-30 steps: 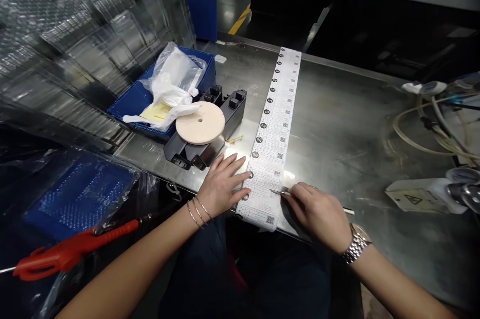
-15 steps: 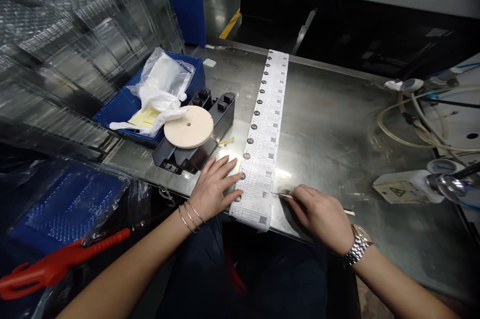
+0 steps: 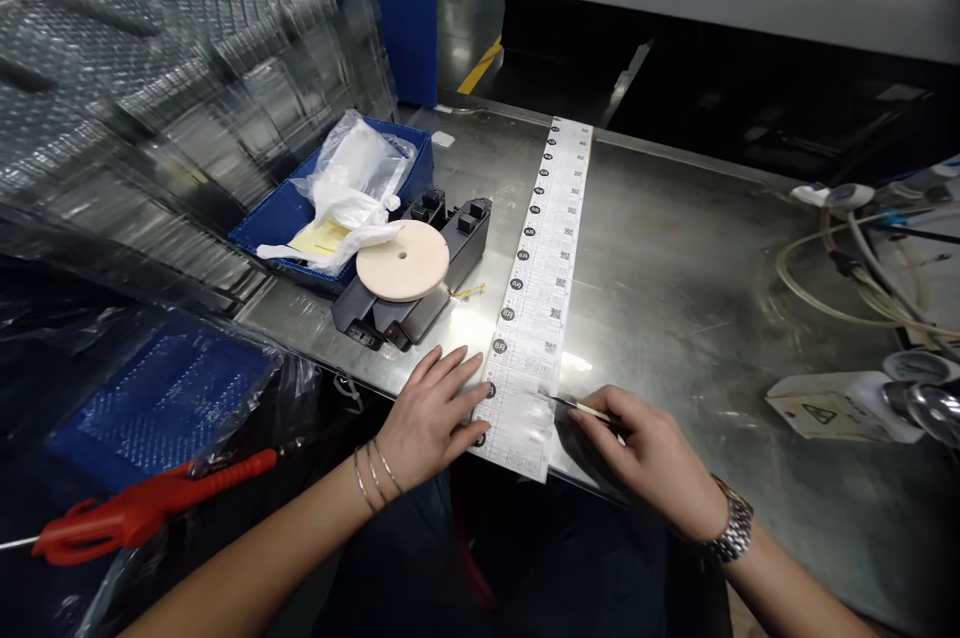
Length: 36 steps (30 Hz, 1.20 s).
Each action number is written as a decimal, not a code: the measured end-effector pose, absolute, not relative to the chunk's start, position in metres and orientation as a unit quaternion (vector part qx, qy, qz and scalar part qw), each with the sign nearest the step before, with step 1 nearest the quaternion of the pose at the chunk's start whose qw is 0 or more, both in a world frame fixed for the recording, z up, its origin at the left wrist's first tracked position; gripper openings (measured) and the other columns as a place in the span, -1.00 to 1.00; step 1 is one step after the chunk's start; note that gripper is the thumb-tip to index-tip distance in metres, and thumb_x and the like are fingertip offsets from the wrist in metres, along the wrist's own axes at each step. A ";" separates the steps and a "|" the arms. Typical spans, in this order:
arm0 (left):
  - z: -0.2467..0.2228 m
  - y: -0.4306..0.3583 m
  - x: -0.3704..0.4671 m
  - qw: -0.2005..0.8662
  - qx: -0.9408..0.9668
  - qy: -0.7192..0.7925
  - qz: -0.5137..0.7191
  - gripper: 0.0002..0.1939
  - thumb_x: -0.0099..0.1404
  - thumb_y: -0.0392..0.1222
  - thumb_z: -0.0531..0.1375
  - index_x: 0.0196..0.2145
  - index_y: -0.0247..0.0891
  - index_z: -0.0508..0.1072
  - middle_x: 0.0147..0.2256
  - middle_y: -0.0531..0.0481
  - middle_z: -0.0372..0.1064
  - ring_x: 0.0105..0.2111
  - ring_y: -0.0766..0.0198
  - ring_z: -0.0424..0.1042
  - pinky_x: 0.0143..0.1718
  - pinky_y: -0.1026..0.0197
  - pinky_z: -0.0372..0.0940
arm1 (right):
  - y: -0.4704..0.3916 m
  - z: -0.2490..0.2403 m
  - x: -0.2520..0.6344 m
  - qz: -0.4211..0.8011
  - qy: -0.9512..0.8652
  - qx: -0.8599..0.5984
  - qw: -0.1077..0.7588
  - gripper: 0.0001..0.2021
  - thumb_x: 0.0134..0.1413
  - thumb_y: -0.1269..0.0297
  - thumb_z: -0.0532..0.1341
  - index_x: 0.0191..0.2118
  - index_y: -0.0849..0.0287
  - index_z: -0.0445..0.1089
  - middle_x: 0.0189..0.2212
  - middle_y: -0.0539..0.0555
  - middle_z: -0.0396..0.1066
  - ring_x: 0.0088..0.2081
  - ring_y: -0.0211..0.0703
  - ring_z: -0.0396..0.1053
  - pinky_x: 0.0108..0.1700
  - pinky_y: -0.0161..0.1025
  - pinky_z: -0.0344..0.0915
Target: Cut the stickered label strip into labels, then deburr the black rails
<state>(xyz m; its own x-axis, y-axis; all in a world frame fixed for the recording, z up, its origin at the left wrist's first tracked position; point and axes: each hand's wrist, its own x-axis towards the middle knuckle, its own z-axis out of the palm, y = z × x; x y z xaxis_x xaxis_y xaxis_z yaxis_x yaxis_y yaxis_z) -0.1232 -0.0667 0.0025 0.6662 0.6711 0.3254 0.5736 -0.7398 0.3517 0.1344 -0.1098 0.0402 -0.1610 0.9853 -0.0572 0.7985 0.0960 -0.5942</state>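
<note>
A long white strip of printed labels [image 3: 541, 288] lies along the metal table, each label with a dark round mark and a square code. Its near end reaches the table's front edge. My left hand [image 3: 431, 410] is flat with fingers spread, its fingertips on the strip's left edge. From the right, my right hand [image 3: 645, 453] pinches a slim pen-like tool [image 3: 586, 408] with a pale shaft and a dark thin tip. That tip touches the strip near a label's code; its exact kind is unclear.
Left of the strip, a round wooden disc [image 3: 403, 261] rests on dark grey plastic parts [image 3: 469, 243]. Behind them stands a blue bin [image 3: 274, 228] with plastic bags. Clear trays [image 3: 187, 98] are stacked at far left, a red-handled tool [image 3: 150, 510] below. Hoses [image 3: 825, 290] and a metal fitting [image 3: 919, 408] are at right.
The view has shifted, so the table things appear lower and further right. The strip's near end now lies flatter. Both hands stay at the strip, the right still pinching the tool.
</note>
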 end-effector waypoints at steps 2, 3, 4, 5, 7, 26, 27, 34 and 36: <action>0.005 -0.073 -0.126 0.116 0.908 0.342 0.213 -0.70 0.24 -0.12 0.14 -0.09 -0.29 0.40 0.05 -0.20 0.29 0.15 -0.01 0.14 0.14 -0.18 0.08 | -0.107 0.037 0.125 0.277 -0.712 -0.616 0.193 -0.77 0.19 0.13 0.04 -0.37 0.11 0.32 -0.49 0.00 0.42 -0.49 -0.26 0.35 -0.44 -0.31 0.26; 0.007 -0.073 -0.127 0.120 0.908 0.342 0.210 -0.71 0.24 -0.11 0.14 -0.11 -0.28 0.42 0.05 -0.18 0.30 0.14 -0.01 0.15 0.14 -0.18 0.08 | -0.105 0.034 0.120 0.281 -0.712 -0.614 0.193 -0.77 0.18 0.13 0.04 -0.36 0.11 0.33 -0.49 0.01 0.42 -0.48 -0.24 0.36 -0.42 -0.29 0.26; 0.008 -0.072 -0.127 0.124 0.908 0.342 0.209 -0.73 0.25 -0.10 0.13 -0.14 -0.26 0.44 0.04 -0.16 0.31 0.14 0.00 0.16 0.14 -0.17 0.08 | -0.103 0.032 0.116 0.278 -0.713 -0.614 0.191 -0.77 0.18 0.13 0.04 -0.36 0.12 0.32 -0.48 0.01 0.42 -0.47 -0.23 0.36 -0.41 -0.28 0.26; 0.008 -0.068 -0.126 0.126 0.906 0.345 0.210 -0.74 0.25 -0.08 0.13 -0.17 -0.24 0.45 0.03 -0.13 0.32 0.13 0.00 0.17 0.14 -0.16 0.08 | -0.101 0.029 0.112 0.270 -0.717 -0.615 0.187 -0.77 0.18 0.12 0.04 -0.36 0.13 0.32 -0.48 0.02 0.42 -0.46 -0.22 0.36 -0.40 -0.27 0.25; 0.007 -0.058 -0.122 0.123 0.900 0.357 0.217 -0.74 0.26 -0.07 0.11 -0.18 -0.23 0.47 0.03 -0.11 0.33 0.12 0.02 0.18 0.14 -0.14 0.07 | -0.097 0.025 0.106 0.244 -0.726 -0.620 0.172 -0.76 0.18 0.12 0.04 -0.37 0.13 0.32 -0.49 0.02 0.42 -0.46 -0.20 0.36 -0.40 -0.25 0.24; -0.003 -0.032 -0.111 0.113 0.893 0.387 0.198 -0.67 0.27 -0.03 0.09 -0.07 -0.19 0.43 0.11 -0.12 0.23 0.16 0.04 0.11 0.19 -0.10 -0.05 | -0.073 0.023 0.080 0.027 -0.815 -0.574 0.080 -0.79 0.19 0.28 0.06 -0.46 0.18 0.27 -0.53 0.00 0.36 -0.53 -0.24 0.30 -0.47 -0.29 0.02; -0.003 -0.032 -0.112 0.113 0.893 0.387 0.198 -0.67 0.27 -0.03 0.09 -0.07 -0.19 0.43 0.11 -0.12 0.23 0.16 0.04 0.11 0.19 -0.10 -0.05 | -0.073 0.023 0.080 0.025 -0.815 -0.574 0.079 -0.79 0.19 0.28 0.06 -0.46 0.18 0.27 -0.54 0.00 0.35 -0.53 -0.24 0.30 -0.48 -0.28 0.02; -0.004 -0.033 -0.112 0.112 0.893 0.385 0.203 -0.67 0.26 -0.03 0.10 -0.08 -0.20 0.44 0.10 -0.11 0.24 0.15 0.04 0.12 0.19 -0.10 -0.04 | -0.076 0.025 0.090 0.034 -0.816 -0.574 0.069 -0.76 0.22 0.27 0.02 -0.47 0.17 0.25 -0.54 0.00 0.35 -0.54 -0.26 0.27 -0.48 -0.29 0.00; -0.004 -0.032 -0.112 0.110 0.894 0.384 0.203 -0.67 0.26 -0.03 0.10 -0.08 -0.21 0.44 0.10 -0.12 0.24 0.15 0.03 0.12 0.19 -0.11 -0.03 | -0.078 0.025 0.097 0.045 -0.812 -0.578 0.065 -0.75 0.22 0.25 0.01 -0.47 0.17 0.25 -0.53 0.01 0.35 -0.54 -0.26 0.27 -0.48 -0.29 0.00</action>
<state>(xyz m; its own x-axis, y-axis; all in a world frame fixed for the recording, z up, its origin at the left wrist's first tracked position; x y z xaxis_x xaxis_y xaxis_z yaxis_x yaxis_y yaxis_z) -0.1123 -0.0324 -0.0042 0.6232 0.7307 0.2789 0.6417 -0.6815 0.3517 0.0966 -0.0785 0.0250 -0.3244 0.9445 0.0527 0.9327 0.3286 -0.1486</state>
